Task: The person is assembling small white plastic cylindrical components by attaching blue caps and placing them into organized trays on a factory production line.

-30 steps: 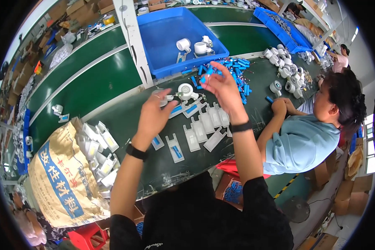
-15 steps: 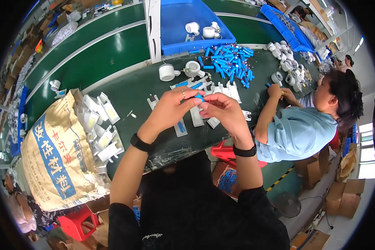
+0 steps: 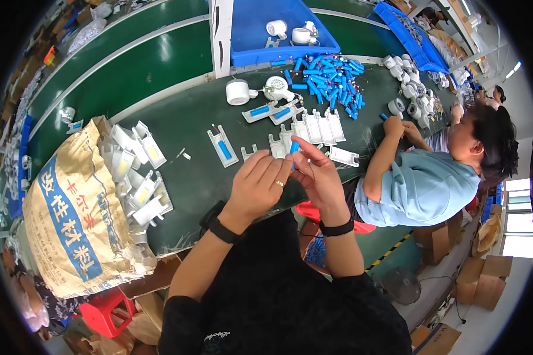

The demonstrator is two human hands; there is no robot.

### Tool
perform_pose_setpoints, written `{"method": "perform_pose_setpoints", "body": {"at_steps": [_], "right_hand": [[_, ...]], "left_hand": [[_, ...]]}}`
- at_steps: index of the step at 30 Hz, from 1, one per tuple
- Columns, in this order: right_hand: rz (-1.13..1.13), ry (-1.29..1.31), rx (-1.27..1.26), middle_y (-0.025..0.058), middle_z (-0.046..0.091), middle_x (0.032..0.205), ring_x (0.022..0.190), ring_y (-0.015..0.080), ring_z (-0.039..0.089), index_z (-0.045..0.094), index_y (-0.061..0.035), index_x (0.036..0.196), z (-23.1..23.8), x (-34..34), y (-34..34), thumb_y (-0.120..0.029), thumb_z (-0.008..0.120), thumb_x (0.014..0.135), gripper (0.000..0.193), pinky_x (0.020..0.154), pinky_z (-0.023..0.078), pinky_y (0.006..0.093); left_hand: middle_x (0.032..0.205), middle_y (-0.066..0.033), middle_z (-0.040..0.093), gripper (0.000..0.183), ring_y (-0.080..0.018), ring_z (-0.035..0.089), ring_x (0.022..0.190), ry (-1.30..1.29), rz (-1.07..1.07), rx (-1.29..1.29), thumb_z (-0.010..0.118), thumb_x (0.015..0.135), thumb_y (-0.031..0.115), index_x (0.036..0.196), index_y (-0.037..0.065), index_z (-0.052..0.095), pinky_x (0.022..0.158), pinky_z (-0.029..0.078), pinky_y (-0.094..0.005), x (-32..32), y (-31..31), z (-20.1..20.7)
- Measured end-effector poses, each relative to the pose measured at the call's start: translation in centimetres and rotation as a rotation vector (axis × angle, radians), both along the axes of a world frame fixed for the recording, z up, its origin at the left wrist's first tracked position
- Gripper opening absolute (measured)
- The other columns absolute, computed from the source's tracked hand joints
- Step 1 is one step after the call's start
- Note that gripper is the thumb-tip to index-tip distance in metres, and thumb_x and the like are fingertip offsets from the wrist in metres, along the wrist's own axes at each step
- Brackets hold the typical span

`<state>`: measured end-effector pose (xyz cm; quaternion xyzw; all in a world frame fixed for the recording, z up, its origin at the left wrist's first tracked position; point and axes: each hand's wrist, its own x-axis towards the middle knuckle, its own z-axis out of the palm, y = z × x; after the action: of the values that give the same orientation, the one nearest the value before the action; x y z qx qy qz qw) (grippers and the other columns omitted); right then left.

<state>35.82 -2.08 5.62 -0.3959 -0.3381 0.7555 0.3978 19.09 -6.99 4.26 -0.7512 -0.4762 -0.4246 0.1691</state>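
Both hands [image 3: 287, 177] pinch blue cell [image 3: 294, 147], roughly upright.

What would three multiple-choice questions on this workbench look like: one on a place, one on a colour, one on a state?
1. Where is the sack?
A. at the person's left
B. inside the blue bin
C. beside the co-worker

2. What colour is the pile of small cylinders?
A. red
B. blue
C. yellow

3. What are the hands doing?
A. resting flat on the bench
B. lifting the sack
C. together, pinching a small blue cylinder

Answers: 1 A, the sack sits at the picture's left. 2 B, the pile is blue. 3 C, the left hand and right hand meet around the cylinder.
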Motion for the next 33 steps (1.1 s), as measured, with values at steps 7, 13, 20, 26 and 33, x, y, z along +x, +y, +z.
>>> {"method": "perform_pose_setpoints", "body": {"at_steps": [7,13,20,26,33], "right_hand": [[0.055,-0.647,0.249,0.0062,0.074,0.094,0.085,0.0122,0.070,0.071,0.0008,0.115,-2.9,2.3,2.6,-0.009,0.073,0.092,0.026,0.076,0.055,0.0245],[0.066,-1.324,0.833,0.0174,0.070,0.086,0.077,0.0341,0.069,0.077,-0.0055,0.101,-3.8,-1.9,1.8,-0.023,0.074,0.084,0.025,0.070,0.054,0.0417],[0.112,-1.423,0.839,0.0170,0.067,0.081,0.075,0.0358,0.068,0.077,-0.0052,0.098,-4.8,-3.3,1.9,-0.023,0.071,0.086,0.022,0.069,0.052,0.0464],[0.108,-1.698,0.952,0.0166,0.064,0.082,0.074,0.0369,0.067,0.071,-0.0041,0.087,-5.6,-5.3,0.6,-0.019,0.066,0.089,0.016,0.066,0.054,0.0469],[0.259,-1.467,0.999,0.0195,0.069,0.089,0.082,0.0390,0.068,0.073,-0.0030,0.104,-3.6,-1.8,2.1,-0.015,0.064,0.091,0.020,0.074,0.055,0.0459]], "left_hand": [[0.144,-0.0171,0.052,0.117,-0.0385,0.040,0.140,-0.096,0.049,-0.641,0.095,0.055,0.033,0.150,-0.001,0.036,0.121,0.023,-0.0525,-2.2,1.9,-2.2],[0.138,-0.0174,0.056,0.126,-0.0326,0.044,0.139,-0.078,0.029,-0.775,0.094,0.054,0.037,0.153,-0.005,0.028,0.123,0.014,-0.0563,-1.2,4.1,-4.8],[0.127,-0.0154,0.061,0.123,-0.0280,0.051,0.131,-0.108,0.048,-0.707,0.093,0.056,0.036,0.153,-0.005,0.029,0.121,0.012,-0.0615,-1.2,4.1,-5.2],[0.122,-0.0138,0.063,0.104,-0.0277,0.053,0.127,-0.039,0.111,-0.576,0.083,0.068,0.026,0.152,-0.004,0.030,0.121,0.011,-0.0629,-1.0,4.7,-6.8],[0.126,-0.0145,0.060,0.126,-0.0296,0.051,0.130,-0.098,0.069,-0.729,0.092,0.056,0.037,0.156,-0.001,0.025,0.120,0.010,-0.0637,-0.9,4.4,-5.0]]}}
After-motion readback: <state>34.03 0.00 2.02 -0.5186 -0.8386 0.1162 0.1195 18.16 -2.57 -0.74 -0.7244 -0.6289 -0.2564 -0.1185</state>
